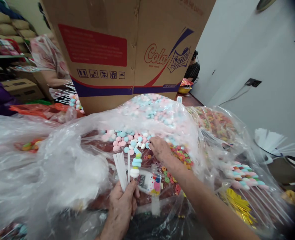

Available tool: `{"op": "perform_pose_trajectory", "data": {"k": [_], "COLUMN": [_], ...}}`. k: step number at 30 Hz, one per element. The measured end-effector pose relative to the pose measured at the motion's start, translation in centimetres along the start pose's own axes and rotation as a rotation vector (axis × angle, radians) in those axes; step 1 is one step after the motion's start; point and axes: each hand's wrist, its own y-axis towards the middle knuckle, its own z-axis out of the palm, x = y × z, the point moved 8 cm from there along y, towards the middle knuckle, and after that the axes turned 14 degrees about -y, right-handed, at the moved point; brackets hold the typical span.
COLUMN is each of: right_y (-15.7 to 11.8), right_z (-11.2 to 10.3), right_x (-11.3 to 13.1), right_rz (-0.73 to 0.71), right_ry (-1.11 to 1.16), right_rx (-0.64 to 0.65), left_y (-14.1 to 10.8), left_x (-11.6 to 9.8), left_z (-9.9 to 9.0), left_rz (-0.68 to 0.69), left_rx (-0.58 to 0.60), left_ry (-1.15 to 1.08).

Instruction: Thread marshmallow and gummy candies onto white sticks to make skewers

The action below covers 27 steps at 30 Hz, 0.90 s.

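Observation:
Closed round a bundle of white sticks (121, 168), my left hand (122, 203) is low in the middle of the view. One stick there carries a stack of blue, white and yellow-green candies (136, 165). My right hand (159, 148) reaches to the right edge of a spread of pink, blue and white candies (122, 139); its fingers are bent and the fingertips are partly hidden, so what they hold cannot be made out. Colourful ring candies (181, 155) lie beside and under my right forearm. A printed clear packet (149, 181) is just right of my left hand.
A large cardboard box (107, 50) stands behind a plastic bag of candies (152, 106). Finished candy sticks (247, 176) and gold ties (238, 206) lie at right. Clear plastic covers the left. A person (49, 63) is at back left, another (193, 68) behind the box.

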Motion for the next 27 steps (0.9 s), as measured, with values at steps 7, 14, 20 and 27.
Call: {"op": "perform_pose_trajectory", "data": {"k": [7,14,20,27], "right_y": [-0.4,-1.9,-2.4,-2.6], "right_z": [2.0,2.2,1.9,1.1], "right_x": [2.0,2.4,2.5,4.3], "right_rz": [-0.11,-0.169,-0.204,-0.253], "right_ry": [-0.128,-0.174,-0.167,-0.084], "right_rx": [0.007,0.014,-0.061,-0.292], "left_y": [0.0,-0.1,0.0,-0.2], "left_x": [-0.6,-0.6,-0.7,-0.7], "left_z": [-0.3,-0.4,-0.4,-0.3], "left_rz": [0.068,0.054,0.068,0.073], "left_rx": [-0.034,-0.038,-0.035,-0.027], "left_ry": [-0.103,-0.112,-0.097,-0.096]}}
